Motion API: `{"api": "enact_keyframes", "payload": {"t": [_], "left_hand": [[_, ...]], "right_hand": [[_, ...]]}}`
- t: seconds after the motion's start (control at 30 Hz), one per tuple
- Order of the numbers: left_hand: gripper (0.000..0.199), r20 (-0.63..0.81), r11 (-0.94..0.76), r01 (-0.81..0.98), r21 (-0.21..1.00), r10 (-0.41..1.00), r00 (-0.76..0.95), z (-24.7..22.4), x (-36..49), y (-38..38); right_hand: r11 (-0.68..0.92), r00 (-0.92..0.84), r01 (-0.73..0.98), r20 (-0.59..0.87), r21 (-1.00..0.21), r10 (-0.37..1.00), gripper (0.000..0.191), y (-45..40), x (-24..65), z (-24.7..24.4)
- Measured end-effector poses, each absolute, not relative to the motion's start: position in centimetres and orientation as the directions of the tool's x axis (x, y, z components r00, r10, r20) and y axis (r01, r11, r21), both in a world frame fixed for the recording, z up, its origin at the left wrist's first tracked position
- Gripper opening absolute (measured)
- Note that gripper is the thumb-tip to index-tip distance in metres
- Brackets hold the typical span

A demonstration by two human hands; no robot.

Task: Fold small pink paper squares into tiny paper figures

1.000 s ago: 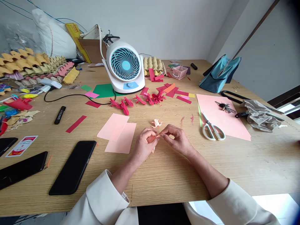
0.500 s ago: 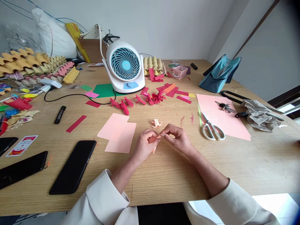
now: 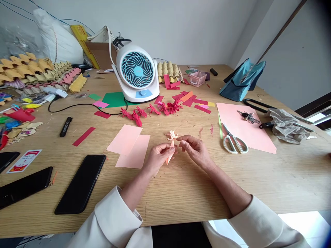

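Between the thumb and fingers of my left hand (image 3: pixel 159 156) is a narrow folded piece of peach paper (image 3: pixel 170 157), its pointed end toward me. Just to the right, my right hand (image 3: pixel 194 150) hovers with bent fingers, thumb and index apart, nothing visible in them. Beyond the folded paper's far tip lies a small crumpled peach paper piece (image 3: pixel 172 134) with cut, curling ends. Two overlapping pale pink sheets (image 3: pixel 137 151) rest left of my left hand. White-handled scissors (image 3: pixel 234 143) lie to the right, partly on a larger pink sheet (image 3: pixel 254 136).
A white fan (image 3: pixel 138 74) stands at the back, with a row of red paper flowers (image 3: pixel 137 117) before it. Red paper strips (image 3: pixel 191 100) are scattered behind. Left are a phone (image 3: pixel 80 184) and a marker (image 3: pixel 66 126); right are keys (image 3: pixel 248 117) and a blue bag (image 3: pixel 243 82).
My right hand has come away from the folded paper, slightly to the right. My left hand keeps hold of it, and more of the paper now shows.
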State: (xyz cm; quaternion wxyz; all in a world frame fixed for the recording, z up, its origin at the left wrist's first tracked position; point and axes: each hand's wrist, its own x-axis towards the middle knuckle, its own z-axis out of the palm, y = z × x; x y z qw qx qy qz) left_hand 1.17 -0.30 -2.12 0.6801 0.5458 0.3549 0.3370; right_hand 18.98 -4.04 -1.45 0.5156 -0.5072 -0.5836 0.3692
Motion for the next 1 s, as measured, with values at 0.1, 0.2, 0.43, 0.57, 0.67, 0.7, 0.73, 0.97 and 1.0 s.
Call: {"api": "enact_keyframes", "payload": {"t": [0.1, 0.2, 0.43, 0.57, 0.67, 0.7, 0.73, 0.97, 1.0], "left_hand": [[0.029, -0.147, 0.280, -0.162, 0.946, 0.819, 0.555, -1.84, 1.19, -0.30], [0.027, -0.156, 0.346, -0.232, 0.909, 0.799, 0.581, -1.78, 1.20, -0.27], [0.022, -0.207, 0.444, -0.324, 0.835, 0.801, 0.562, -2.06, 1.19, -0.04], [0.025, -0.205, 0.453, -0.343, 0.823, 0.799, 0.565, -1.72, 1.32, -0.19], [0.024, -0.157, 0.386, -0.321, 0.865, 0.815, 0.558, -1.62, 1.38, -0.39], [0.023, -0.138, 0.358, -0.309, 0.881, 0.819, 0.557, -1.61, 1.36, -0.41], [0.021, -0.118, 0.328, -0.293, 0.898, 0.822, 0.557, -1.60, 1.32, -0.39], [0.021, -0.018, 0.121, -0.155, 0.980, 0.839, 0.544, -1.39, 0.71, 0.33], [0.022, -0.018, 0.111, -0.138, 0.984, 0.838, 0.545, -1.40, 0.63, 0.42]], "right_hand": [[0.230, 0.012, 0.215, 0.238, -0.949, 0.971, 0.029, -4.00, 18.93, -2.05], [0.249, -0.004, 0.213, 0.254, -0.945, 0.967, 0.025, -4.02, 18.86, -2.29], [0.363, -0.040, 0.356, 0.374, -0.861, 0.926, 0.013, -4.18, 18.40, -1.76], [0.429, -0.060, 0.439, 0.451, -0.789, 0.891, 0.010, -4.14, 18.09, -1.83], [0.467, -0.070, 0.435, 0.489, -0.770, 0.870, 0.009, -4.09, 17.97, -2.02], [0.477, -0.072, 0.430, 0.497, -0.767, 0.865, 0.008, -4.08, 17.97, -2.04], [0.484, -0.077, 0.425, 0.502, -0.765, 0.861, 0.007, -4.07, 17.98, -2.04], [0.530, -0.169, 0.430, 0.511, -0.731, 0.843, 0.007, -4.13, 18.45, -1.40], [0.536, -0.187, 0.425, 0.509, -0.729, 0.840, 0.007, -4.15, 18.52, -1.30]]}}
